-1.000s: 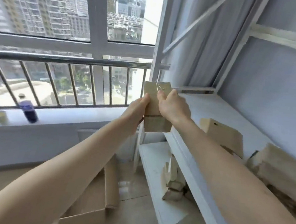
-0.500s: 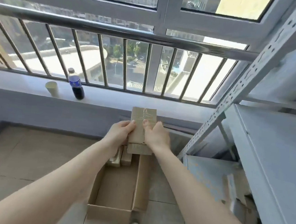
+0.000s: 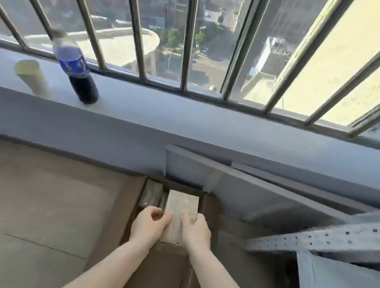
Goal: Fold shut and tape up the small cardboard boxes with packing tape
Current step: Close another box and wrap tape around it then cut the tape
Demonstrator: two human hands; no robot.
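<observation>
Windowsill (image 3: 187,118): a wide grey ledge under the barred window; it carries two things at its left end.
Metal shelving (image 3: 328,240): a perforated grey frame and shelf at the right edge of the view, beside the hands.
Large carton (image 3: 119,218): an open brown box on the floor below the sill, its far end against the wall.
Bottle (image 3: 75,67): dark drink, blue label, upright near the left end of the sill, blurred.
Cup (image 3: 31,75): pale, just left of the bottle, apart from it.
Stacked small boxes (image 3: 151,194): closed ones in the carton's far left corner, in shadow; how many I cannot tell.
Small cardboard box (image 3: 181,209): flaps shut with a pale glossy strip, probably tape, along its top; held over the carton's far end, just right of the stack. Whether it rests on anything I cannot tell.
Left hand (image 3: 149,227): fingers curled round the box's left side, thumb towards the top face.
Right hand (image 3: 195,231): grasping the right side, fingertips on the top.
Step, as I judge it: setting a finished box down beside the others.
Risk: letting go while it hangs above the floor of the carton could tip it onto its side or against the stack, knocking the row askew; pushed too hard left, it could jam on the neighbours and scuff the tape.
</observation>
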